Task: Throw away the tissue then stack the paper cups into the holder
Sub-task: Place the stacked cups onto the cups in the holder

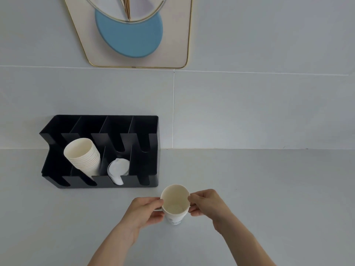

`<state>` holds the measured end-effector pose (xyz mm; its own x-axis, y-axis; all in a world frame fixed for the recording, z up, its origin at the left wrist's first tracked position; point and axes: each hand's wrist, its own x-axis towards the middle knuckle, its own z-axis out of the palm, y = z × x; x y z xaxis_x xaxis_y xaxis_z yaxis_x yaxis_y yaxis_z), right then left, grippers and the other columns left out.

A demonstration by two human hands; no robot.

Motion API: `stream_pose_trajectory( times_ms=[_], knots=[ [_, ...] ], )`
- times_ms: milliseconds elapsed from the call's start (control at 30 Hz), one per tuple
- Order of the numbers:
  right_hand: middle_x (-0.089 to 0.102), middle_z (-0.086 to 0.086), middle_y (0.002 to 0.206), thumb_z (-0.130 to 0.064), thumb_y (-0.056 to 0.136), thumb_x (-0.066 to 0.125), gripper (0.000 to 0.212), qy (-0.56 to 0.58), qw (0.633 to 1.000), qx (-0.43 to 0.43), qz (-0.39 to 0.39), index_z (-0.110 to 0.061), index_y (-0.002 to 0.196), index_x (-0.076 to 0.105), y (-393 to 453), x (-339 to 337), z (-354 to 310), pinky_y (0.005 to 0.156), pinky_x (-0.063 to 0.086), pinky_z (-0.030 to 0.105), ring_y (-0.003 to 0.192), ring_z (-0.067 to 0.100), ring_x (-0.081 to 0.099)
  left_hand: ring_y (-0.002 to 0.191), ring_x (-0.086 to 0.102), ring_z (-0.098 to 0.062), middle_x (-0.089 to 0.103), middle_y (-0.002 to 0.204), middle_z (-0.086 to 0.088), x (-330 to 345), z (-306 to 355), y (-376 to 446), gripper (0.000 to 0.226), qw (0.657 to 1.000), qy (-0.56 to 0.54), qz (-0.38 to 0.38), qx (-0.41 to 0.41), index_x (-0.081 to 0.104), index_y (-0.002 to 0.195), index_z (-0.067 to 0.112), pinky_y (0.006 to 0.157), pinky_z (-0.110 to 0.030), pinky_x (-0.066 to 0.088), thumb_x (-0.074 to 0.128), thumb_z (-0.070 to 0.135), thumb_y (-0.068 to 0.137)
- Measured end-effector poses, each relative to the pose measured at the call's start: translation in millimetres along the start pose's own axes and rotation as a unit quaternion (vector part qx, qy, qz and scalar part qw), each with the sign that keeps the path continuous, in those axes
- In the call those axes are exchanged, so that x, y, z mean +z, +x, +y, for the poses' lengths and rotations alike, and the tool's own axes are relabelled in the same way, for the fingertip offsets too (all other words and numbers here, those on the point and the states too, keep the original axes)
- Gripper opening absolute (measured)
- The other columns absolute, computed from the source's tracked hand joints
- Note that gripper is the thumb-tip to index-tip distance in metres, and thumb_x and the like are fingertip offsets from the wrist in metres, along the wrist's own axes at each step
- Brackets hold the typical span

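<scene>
A white paper cup (175, 205) stands upright on the grey counter, its mouth open toward me and nothing visible inside. My left hand (146, 213) pinches its left rim and side. My right hand (206, 204) pinches its right rim. A black cup holder (151, 146) with several slots sits against the wall to the upper left of the cup. One slot holds a tilted stack of paper cups (83, 156). The slot beside it holds white lids (118, 170). No tissue is in view.
The grey counter (259, 189) spreads to the right and toward me. A pale tiled wall rises behind the holder, with a gold-rimmed decoration (172, 45) bearing a blue disc hung on it.
</scene>
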<state>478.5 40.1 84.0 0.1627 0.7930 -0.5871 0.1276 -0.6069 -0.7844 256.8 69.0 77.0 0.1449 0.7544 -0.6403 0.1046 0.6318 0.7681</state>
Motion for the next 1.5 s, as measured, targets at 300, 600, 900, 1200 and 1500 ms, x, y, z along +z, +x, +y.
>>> stream_pose_trajectory(
  times_ms=[300,600,900,1200,1500],
  knots=[
    [0.076,0.024,0.097,-0.018,0.085,0.068,0.022,0.035,0.997,-0.065,0.009,0.001,0.085,0.080,-18.2,15.9,-67.4,0.079,0.066,0.035,0.074,0.019,0.073,0.092,0.078,-0.021,0.081,0.096,-0.009,-40.9,61.4,-10.0,0.014,0.996,-0.007,-0.024,0.087,0.082,0.098,0.011,0.083,-0.032,0.061,0.074,0.019,0.090],
    [0.079,0.020,0.092,-0.019,0.088,0.070,0.020,0.018,0.990,-0.132,0.033,-0.003,0.083,0.081,-38.6,69.3,-169.7,0.081,0.065,0.036,0.076,0.022,0.076,0.087,0.079,-0.022,0.082,0.090,-0.009,-112.9,139.3,-28.2,0.012,0.987,-0.025,-0.008,0.156,0.083,0.090,0.013,0.074,-0.026,0.062,0.076,0.022,0.088],
    [0.080,0.020,0.090,-0.019,0.089,0.071,0.020,0.034,0.983,-0.178,0.009,-0.001,0.092,0.080,-41.8,140.0,-257.9,0.076,0.067,0.035,0.084,0.031,0.078,0.084,0.079,-0.025,0.081,0.089,-0.014,-201.1,205.9,-38.6,0.013,0.977,-0.034,0.011,0.212,0.081,0.090,0.008,0.063,-0.024,0.063,0.080,0.019,0.084],
    [0.080,0.019,0.086,-0.017,0.087,0.073,0.020,0.051,0.983,-0.175,0.002,0.002,0.090,0.079,-19.1,216.6,-294.4,0.067,0.067,0.031,0.074,0.026,0.079,0.076,0.079,-0.023,0.081,0.084,-0.013,-277.1,228.1,-30.4,0.018,0.976,-0.050,0.042,0.209,0.076,0.098,0.002,0.062,-0.025,0.064,0.077,0.016,0.087],
    [0.080,0.020,0.088,-0.016,0.088,0.072,0.020,0.047,0.990,-0.130,0.008,0.003,0.090,0.079,12.8,264.1,-288.1,0.064,0.066,0.029,0.073,0.026,0.079,0.081,0.079,-0.024,0.081,0.088,-0.013,-316.6,217.1,4.5,0.020,0.984,-0.041,0.040,0.171,0.077,0.101,0.002,0.064,-0.024,0.065,0.076,0.017,0.089]
  ],
)
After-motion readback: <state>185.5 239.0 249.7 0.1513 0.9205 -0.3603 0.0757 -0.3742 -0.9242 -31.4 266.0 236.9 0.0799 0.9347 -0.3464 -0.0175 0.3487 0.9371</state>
